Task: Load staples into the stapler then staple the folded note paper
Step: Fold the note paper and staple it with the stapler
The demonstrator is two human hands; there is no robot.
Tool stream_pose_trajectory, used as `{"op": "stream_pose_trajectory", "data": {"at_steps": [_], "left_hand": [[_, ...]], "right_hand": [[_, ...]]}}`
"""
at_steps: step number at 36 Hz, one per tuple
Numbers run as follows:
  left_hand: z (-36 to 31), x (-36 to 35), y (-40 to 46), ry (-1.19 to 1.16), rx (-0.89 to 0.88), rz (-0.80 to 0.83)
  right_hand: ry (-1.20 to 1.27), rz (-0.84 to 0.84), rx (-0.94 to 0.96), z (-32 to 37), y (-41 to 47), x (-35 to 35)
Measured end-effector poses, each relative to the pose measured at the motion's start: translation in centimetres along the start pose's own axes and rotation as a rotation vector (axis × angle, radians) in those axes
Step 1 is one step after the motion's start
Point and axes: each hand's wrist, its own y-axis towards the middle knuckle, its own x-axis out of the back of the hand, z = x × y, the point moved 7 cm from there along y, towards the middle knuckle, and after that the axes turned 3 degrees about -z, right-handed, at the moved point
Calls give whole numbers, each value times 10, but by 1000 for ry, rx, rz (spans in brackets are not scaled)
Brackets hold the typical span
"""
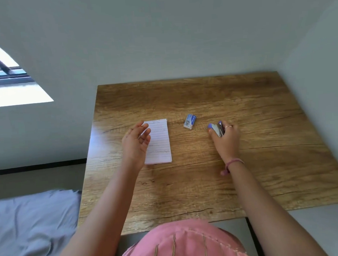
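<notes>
The wooden bench [244,163] fills most of my view, its grain running side to side, set against a pale grey wall [159,40]. Off its left edge lies a grey-blue sheet [32,223], and a window [7,77] shows at the far left. My pink top [182,244] sits at the bottom edge.

On the left part of the bench lies the folded note paper [161,142], a white lined sheet with faint handwriting I cannot read. My left hand [136,143] hovers over its left edge, fingers relaxed and spread, holding nothing; there is a thin ring on one finger.

My right hand [226,138] is down on the bench to the right, well apart from the paper, fingers curled round the small stapler [216,129], which is metal with blue ends. A ring shows on that hand too, and a pink band [234,162] circles the wrist.

Between paper and stapler, nearer the stapler, rests the little blue and white staple box [190,121], untouched. Its label is too small to read.
</notes>
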Motion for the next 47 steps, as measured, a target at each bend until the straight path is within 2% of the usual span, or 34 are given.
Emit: {"op": "stream_pose_trajectory", "data": {"at_steps": [5, 9, 11, 14, 18, 24, 29, 33, 40, 47], "left_hand": [[-8, 11, -1, -42, -9, -51], [-12, 17, 2, -33, -5, -92], [-18, 20, 4, 100, -66, -126], [-23, 24, 7, 428, -158, -174], [-19, 21, 9, 732, -120, -146], [-11, 16, 12, 832, -72, -69], [-6, 17, 5, 762, -83, 83], [11, 9, -5, 645, 42, 256], [17, -4, -15, 447, 133, 414], [25, -31, -31, 446, 169, 552]], "right_hand": [[-201, -55, -13, 14, -7, 4], [-135, -89, 165, 48, -29, 0], [-31, 1, 230, 64, -41, -13], [44, 162, 224, 78, -55, -38], [99, 361, 137, 83, -69, -71], [86, 414, 117, 90, -73, -84], [164, 433, 40, 85, -69, -82], [314, 475, -53, 78, -68, -79], [534, 517, -171, 64, -57, -59], [729, 545, -382, 45, -45, -39]]}}
